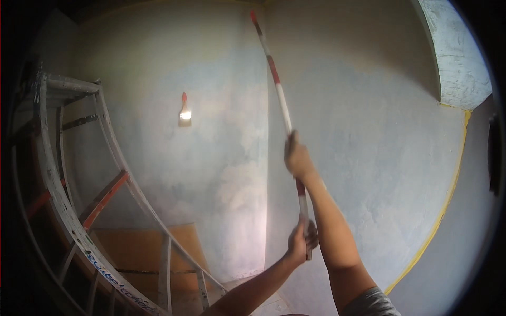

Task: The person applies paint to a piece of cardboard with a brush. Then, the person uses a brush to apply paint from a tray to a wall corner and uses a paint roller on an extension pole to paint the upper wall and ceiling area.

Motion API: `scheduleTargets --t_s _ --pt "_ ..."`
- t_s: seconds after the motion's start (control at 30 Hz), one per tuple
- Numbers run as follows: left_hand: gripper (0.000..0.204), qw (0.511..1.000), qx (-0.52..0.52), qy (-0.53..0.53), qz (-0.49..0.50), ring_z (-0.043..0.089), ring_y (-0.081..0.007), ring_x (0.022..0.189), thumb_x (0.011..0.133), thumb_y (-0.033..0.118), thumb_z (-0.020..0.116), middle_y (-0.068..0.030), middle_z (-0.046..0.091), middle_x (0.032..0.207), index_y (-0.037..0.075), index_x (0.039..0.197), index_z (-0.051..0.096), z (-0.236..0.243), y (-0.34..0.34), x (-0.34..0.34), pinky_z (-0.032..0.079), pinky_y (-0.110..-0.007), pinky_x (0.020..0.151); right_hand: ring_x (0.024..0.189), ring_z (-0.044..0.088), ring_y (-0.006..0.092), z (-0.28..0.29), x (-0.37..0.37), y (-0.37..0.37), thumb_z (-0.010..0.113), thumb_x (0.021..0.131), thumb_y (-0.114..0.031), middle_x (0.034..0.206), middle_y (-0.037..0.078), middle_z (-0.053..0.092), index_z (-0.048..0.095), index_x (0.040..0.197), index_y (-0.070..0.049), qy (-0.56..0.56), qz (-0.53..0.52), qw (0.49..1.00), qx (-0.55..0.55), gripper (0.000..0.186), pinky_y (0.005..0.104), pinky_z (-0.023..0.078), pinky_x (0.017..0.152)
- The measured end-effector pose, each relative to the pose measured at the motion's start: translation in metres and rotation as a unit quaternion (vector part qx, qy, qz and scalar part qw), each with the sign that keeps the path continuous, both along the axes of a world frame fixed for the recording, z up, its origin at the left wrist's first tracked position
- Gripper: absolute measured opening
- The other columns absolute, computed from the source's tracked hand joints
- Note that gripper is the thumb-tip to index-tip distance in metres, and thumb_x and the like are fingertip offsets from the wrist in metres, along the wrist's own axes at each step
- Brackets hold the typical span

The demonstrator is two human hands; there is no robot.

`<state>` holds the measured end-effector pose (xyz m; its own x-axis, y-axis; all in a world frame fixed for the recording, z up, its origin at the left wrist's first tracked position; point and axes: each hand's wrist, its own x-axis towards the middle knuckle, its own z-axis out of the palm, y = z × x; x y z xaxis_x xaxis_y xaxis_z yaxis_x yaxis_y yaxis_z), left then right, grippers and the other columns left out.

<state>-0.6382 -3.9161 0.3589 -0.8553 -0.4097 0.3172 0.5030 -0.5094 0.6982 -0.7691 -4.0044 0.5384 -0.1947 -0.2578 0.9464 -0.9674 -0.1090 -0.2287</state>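
Note:
Both my hands grip a long pole banded in red and white (283, 100), which slants up and slightly left in front of the wall corner. My right hand (300, 160) is wrapped round it at about its middle. Lower down, near the pole's bottom end, my left hand (302, 239) is closed on it. The red upper tip reaches close to the top of the corner; whether it touches the wall I cannot tell. To the left, a flat paintbrush (184, 110) with a reddish handle shows against the wall, bristles down, apart from both hands.
A paint-spattered stepladder (113, 142) with a red-orange crosspiece stands at the left. Behind its lower part leans a brown board (182, 247). The walls are patchy grey-white; yellow tape (448, 205) edges the right wall below a pale projecting block (464, 63).

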Motion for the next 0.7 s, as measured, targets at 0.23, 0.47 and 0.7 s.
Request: scheduleTargets --t_s 0.23,0.47,0.7 --pt "0.055 0.998 0.050 -0.034 0.015 0.029 -0.0060 0.046 0.099 0.071 0.047 0.0081 0.034 0.057 0.021 0.076 0.044 0.022 -0.008 -0.015 0.024 -0.023 0.044 0.076 0.065 0.0552 0.042 0.003 0.007 0.044 0.107 -0.020 0.086 0.037 0.066 0.037 0.141 0.006 -0.048 -0.013 0.997 0.052 0.043 0.0588 0.053 0.066" --pt "0.051 0.988 0.035 0.049 -0.140 0.035 -0.0074 0.050 0.102 0.064 0.048 0.0048 0.041 0.066 0.018 0.082 0.050 -0.072 -0.016 0.002 0.027 -0.025 0.045 0.079 0.066 0.0554 -0.056 0.014 -0.004 0.044 0.106 -0.017 0.086 0.037 0.066 0.032 0.142 0.009 0.025 0.016 0.999 -0.011 0.046 0.0582 0.055 0.067" --pt "0.052 0.999 0.029 0.014 -0.027 0.034 -0.0082 0.049 0.103 0.064 0.045 0.0056 0.040 0.064 0.017 0.081 0.049 0.011 -0.016 -0.021 0.027 -0.025 0.044 0.071 0.065 0.0551 0.034 0.012 0.007 0.039 0.109 -0.023 0.081 0.035 0.066 0.035 0.142 0.011 -0.158 0.044 0.978 0.126 0.047 0.0599 0.054 0.064"
